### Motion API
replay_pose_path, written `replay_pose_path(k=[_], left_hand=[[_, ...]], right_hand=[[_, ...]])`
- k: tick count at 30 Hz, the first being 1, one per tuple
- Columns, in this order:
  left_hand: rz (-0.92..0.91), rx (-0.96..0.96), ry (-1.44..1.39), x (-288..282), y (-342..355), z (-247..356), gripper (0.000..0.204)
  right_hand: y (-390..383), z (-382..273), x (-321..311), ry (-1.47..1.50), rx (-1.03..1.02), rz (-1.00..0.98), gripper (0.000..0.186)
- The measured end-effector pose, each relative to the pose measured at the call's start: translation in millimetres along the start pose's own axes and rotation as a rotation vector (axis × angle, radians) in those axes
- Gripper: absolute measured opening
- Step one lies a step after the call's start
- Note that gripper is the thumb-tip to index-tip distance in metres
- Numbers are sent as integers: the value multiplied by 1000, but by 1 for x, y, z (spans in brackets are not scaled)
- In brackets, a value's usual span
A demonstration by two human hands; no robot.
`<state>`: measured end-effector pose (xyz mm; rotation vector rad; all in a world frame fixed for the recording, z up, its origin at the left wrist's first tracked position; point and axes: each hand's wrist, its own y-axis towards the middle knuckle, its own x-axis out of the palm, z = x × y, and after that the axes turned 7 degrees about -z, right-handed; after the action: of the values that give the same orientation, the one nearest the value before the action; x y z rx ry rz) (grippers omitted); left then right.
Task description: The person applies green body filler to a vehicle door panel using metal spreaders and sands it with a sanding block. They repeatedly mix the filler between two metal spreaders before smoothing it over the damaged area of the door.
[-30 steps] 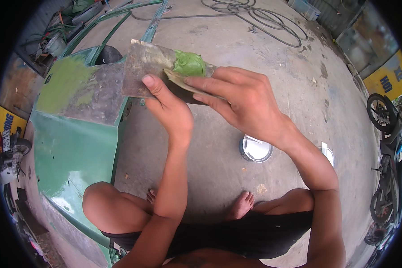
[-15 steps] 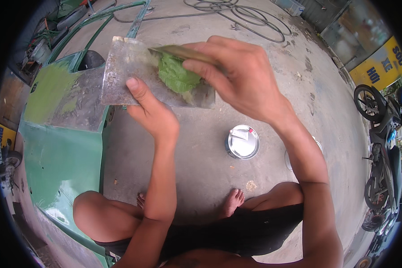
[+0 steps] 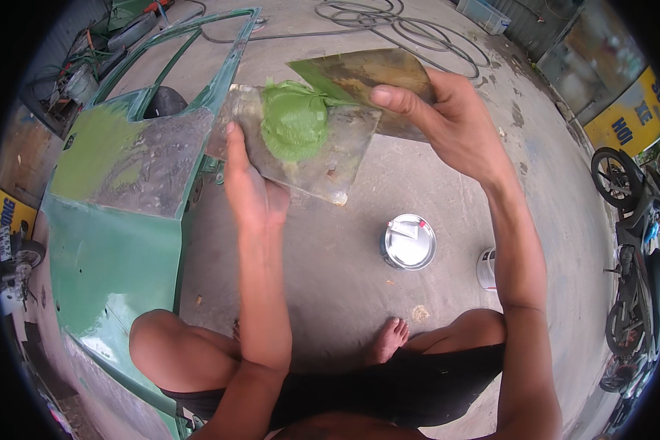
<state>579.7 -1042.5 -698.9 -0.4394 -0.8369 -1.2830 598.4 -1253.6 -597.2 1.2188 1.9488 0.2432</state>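
Since the earlier frame the green filler has been gathered from a thin smear into one thick mound. Beside the green car door panel (image 3: 117, 242) lying on the concrete, the left hand (image 3: 249, 194) grips the metal mixing plate (image 3: 330, 158) from below, thumb on its face. The right hand (image 3: 455, 125) pinches a flat spreader blade (image 3: 359, 73), its edge apparently touching the putty mound (image 3: 295, 121). Mixing looks underway; next comes scooping putty onto the blade.
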Motion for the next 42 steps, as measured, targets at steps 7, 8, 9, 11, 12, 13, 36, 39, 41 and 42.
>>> replay_pose_path(k=[7, 8, 9, 11, 12, 13, 36, 39, 41, 42], left_hand=[[-42, 179, -38, 15, -2, 9, 60], [-76, 269, 78, 22, -5, 3, 61], [-108, 363, 208, 25, -7, 2, 63], [-131, 336, 398, 19, -14, -1, 63], [-145, 299, 583, 20, -18, -3, 64], [-146, 291, 577, 22, -23, -2, 64], [153, 535, 669, 18, -13, -8, 72], [251, 497, 694, 12, -12, -2, 73], [310, 380, 841, 15, -15, 2, 74], [265, 481, 817, 19, -15, 0, 75]], right_hand=[[-5, 7, -27, 146, 388, 185, 47], [-5, 12, -10, 368, 425, 277, 47], [-5, 20, 9, 607, 453, 368, 47], [-6, 32, 35, 698, 523, 435, 48], [-5, 29, 40, 709, 509, 489, 47], [-4, 28, 38, 703, 516, 492, 47], [-9, 0, 60, -485, -344, 32, 21], [-9, 0, 64, -427, -333, -71, 21], [10, -5, 38, -379, -110, 90, 20], [11, -5, 41, -418, -148, 107, 18]])
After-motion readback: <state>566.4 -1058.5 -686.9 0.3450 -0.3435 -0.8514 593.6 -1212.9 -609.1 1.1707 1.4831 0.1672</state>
